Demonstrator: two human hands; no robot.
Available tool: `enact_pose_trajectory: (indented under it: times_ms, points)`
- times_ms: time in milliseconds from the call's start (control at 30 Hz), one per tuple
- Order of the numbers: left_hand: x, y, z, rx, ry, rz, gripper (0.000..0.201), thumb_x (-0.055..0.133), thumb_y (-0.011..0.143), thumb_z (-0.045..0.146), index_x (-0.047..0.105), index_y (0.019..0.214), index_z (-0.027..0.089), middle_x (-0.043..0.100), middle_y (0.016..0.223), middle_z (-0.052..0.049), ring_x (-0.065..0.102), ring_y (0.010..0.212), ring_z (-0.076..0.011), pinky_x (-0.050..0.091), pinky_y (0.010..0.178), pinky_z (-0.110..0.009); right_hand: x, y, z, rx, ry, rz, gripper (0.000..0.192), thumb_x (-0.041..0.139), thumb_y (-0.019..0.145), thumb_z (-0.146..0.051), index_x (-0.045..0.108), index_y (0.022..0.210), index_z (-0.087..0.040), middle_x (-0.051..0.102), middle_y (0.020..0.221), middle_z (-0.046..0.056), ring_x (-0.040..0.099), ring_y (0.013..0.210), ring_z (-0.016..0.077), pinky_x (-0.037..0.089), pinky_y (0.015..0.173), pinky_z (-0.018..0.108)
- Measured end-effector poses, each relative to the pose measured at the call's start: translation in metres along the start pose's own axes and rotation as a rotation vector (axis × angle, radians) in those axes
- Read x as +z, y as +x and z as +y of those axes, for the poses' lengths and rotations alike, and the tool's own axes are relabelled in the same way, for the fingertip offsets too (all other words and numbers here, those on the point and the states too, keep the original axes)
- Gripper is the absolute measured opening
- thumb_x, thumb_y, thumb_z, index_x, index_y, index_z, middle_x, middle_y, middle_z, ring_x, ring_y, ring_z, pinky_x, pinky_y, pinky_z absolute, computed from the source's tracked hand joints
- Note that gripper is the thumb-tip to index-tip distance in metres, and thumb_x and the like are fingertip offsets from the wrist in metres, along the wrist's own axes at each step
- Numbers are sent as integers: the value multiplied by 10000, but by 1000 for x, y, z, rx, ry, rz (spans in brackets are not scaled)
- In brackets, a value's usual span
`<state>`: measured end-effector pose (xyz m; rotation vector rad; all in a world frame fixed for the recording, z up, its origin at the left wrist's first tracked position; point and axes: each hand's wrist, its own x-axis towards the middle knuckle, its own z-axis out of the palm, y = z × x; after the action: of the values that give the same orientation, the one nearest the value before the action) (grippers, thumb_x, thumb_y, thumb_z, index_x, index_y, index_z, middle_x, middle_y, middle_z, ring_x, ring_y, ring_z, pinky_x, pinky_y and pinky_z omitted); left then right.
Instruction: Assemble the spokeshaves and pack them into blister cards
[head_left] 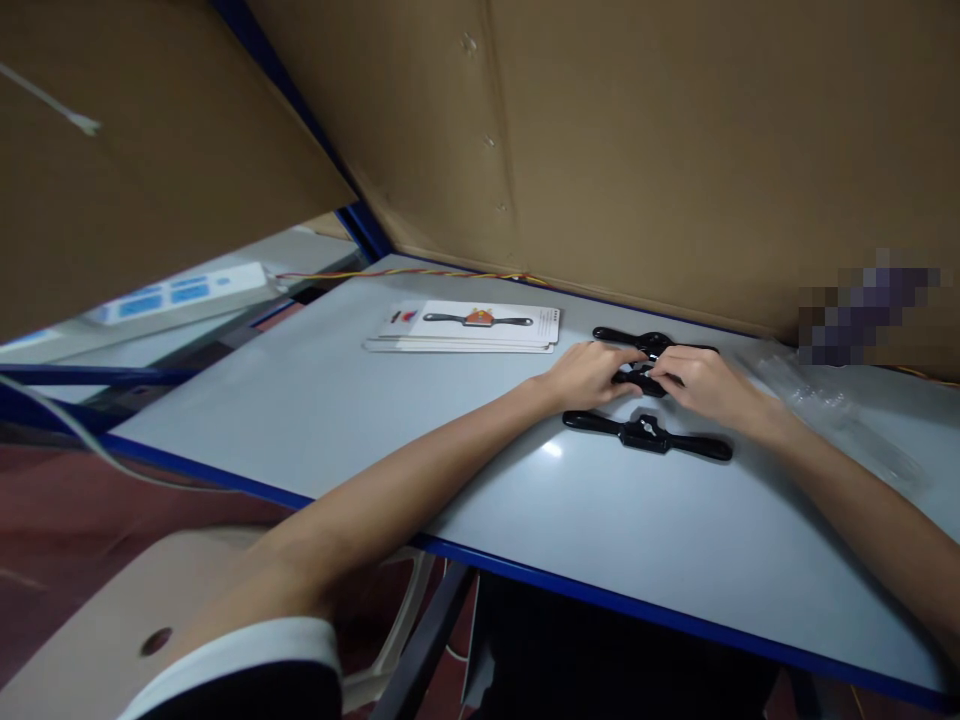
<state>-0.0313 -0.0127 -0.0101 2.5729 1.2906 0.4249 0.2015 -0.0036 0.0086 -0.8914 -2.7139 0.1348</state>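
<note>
Nearest on the grey table lies a loose black spokeshave. Just beyond it, the left hand and right hand meet, both gripping a second spokeshave. A third spokeshave and packaging cards lie farther back.

We see pale grey worktop with blue edging, cardboard walls at back and left. On it: stack of printed backing cards at rear left; near black two-handled tool lying flat in middle; far black tool just behind; clear plastic packaging at right; red-yellow twisted wire along rear edge.
</note>
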Motion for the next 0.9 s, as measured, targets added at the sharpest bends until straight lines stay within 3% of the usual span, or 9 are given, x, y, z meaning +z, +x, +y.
enact_pose_trajectory:
  times_ms: [133, 333, 467, 600, 800, 900]
  points:
    - [0, 0, 0, -3, 7, 5, 546, 659, 963, 428, 660, 1453, 188, 767, 864, -90, 737, 913, -293, 476, 759, -360, 0, 1, -10, 10, -58, -33, 261, 520, 985, -160, 767, 908, -188, 754, 964, 123, 695, 878, 251, 532, 801, 371]
    - [-1, 1, 0, 0, 4, 1, 476, 655, 960, 422, 703, 1366, 178, 774, 893, -94, 731, 908, -285, 468, 756, -350, -9, 5, -14, 45, 67, -89, 305, 539, 956, -134, 782, 1131, -187, 779, 917, 71, 675, 790, 207, 458, 731, 315]
    - [-1, 0, 0, 1, 3, -6, 522, 655, 966, 436, 681, 1416, 174, 772, 891, -95, 732, 903, -286, 465, 757, -355, -19, 9, -13, 168, 150, -168, 295, 581, 966, -162, 802, 1161, -186, 805, 863, 48, 692, 742, 191, 456, 715, 305]
    - [-1, 0, 0, 1, -1, -5, 553, 663, 964, 440, 664, 1449, 174, 768, 871, -90, 731, 886, -283, 470, 769, -360, -23, 10, -14, 237, 124, -158, 168, 650, 997, -272, 795, 1007, -188, 799, 847, 54, 681, 719, 194, 438, 677, 313]
    - [1, -1, -1, 8, -11, 21, 557, 659, 962, 431, 661, 1457, 175, 764, 857, -88, 730, 867, -276, 476, 767, -360, -13, 9, -20, 169, -144, -174, 314, 484, 1063, -229, 711, 853, -171, 771, 891, 127, 680, 786, 241, 374, 665, 352]
    - [1, -1, -1, 15, -7, 28, 543, 656, 961, 425, 668, 1445, 178, 763, 858, -86, 733, 884, -278, 473, 764, -356, -11, 11, -22, 229, -163, -159, 245, 524, 1030, -223, 698, 861, -189, 756, 846, 106, 663, 735, 233, 350, 636, 354]
